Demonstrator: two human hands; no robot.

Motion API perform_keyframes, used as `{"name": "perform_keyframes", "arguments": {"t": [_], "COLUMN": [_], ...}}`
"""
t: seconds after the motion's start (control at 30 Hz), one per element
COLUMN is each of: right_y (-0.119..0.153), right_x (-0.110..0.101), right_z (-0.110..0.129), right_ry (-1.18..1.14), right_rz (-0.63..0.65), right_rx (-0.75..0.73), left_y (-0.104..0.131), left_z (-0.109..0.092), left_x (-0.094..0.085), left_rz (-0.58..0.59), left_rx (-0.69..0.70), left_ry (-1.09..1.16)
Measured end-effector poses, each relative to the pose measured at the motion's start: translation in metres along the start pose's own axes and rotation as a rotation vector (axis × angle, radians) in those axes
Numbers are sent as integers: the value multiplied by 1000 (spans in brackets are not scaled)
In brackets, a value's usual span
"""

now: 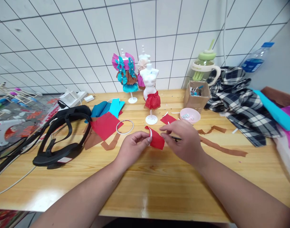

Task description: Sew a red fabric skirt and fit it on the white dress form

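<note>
My left hand [135,144] pinches a small piece of red crepe paper [158,141] at its left edge, where a narrow white strip [151,132] runs along it. Just right of the paper is my right hand [183,137], fingers curled around a thin dark tool [175,138] that is mostly hidden in the palm. Its fingertips come close to the paper; whether they touch it I cannot tell. Behind both hands a white mini dress form [149,77] stands upright, with a gathered red paper skirt [152,100] around its lower part.
A white ring [124,127] and red paper sheets [106,126] lie left, near a black headset strap [64,139]. A pink dish [190,115], a cardboard box [196,99] and brown strips [223,147] are at right. Further back stands a decorated dress form [128,76].
</note>
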State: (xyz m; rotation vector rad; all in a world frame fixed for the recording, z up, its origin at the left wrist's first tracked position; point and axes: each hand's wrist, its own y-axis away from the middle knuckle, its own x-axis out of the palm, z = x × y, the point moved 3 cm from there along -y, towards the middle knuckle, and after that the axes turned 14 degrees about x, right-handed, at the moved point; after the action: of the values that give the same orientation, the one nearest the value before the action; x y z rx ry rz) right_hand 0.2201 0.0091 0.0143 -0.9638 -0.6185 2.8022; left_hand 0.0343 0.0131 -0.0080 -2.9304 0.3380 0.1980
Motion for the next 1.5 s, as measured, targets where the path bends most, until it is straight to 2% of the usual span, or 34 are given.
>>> {"name": "perform_keyframes", "arguments": {"t": [0.07,0.13,0.3,0.83,0.93,1.07,1.17,1.33,1.5], "right_y": [7,12,14,15,16,15,14,16,20], "right_x": [3,7,14,17,19,23,24,24,26], "right_z": [10,13,10,15,15,11,9,10,12], "right_ry": [142,208,265,373,333,145,41,-1,69], "right_rz": [33,51,38,20,32,123,167,129,92], "right_rx": [-155,-194,-199,-225,-168,34,118,147,132], "left_y": [0,1,2,3,4,5,5,5,5], "left_z": [0,-2,-8,-13,-12,-8,-7,-8,-9], "left_x": [0,0,1,4,3,3,2,2,1], "left_rz": [24,36,58,84,84,101,118,123,85], "left_rx": [31,66,121,203,223,268,287,286,281], "left_ry": [-41,-111,-258,-360,-391,-420,-436,-421,-418]}}
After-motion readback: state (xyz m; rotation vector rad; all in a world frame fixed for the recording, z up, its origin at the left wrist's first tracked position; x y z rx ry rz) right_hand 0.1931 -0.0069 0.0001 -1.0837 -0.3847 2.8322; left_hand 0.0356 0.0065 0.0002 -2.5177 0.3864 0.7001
